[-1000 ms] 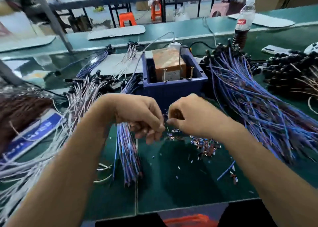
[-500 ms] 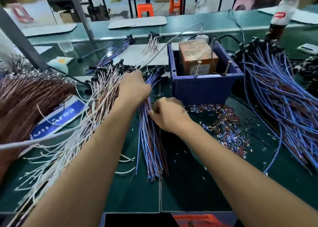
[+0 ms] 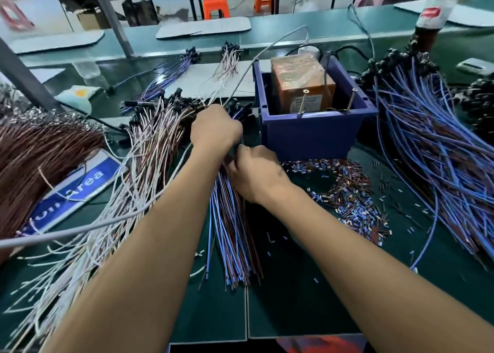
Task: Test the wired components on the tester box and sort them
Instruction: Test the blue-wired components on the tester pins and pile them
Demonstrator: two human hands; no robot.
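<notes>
Fingers of both hands, left hand (image 3: 216,132) and right hand (image 3: 252,172), curl down into the blue-and-brown wire bundle (image 3: 232,235) beside the tester box (image 3: 311,133); their grip is hidden.

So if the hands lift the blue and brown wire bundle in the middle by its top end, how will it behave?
Probably floppy: the blue and brown wire bundle is many thin loose strands lying fanned on the green mat. Nothing visibly ties them, so some may slide out. It looks light; the left hand and right hand should lift it easily.
</notes>
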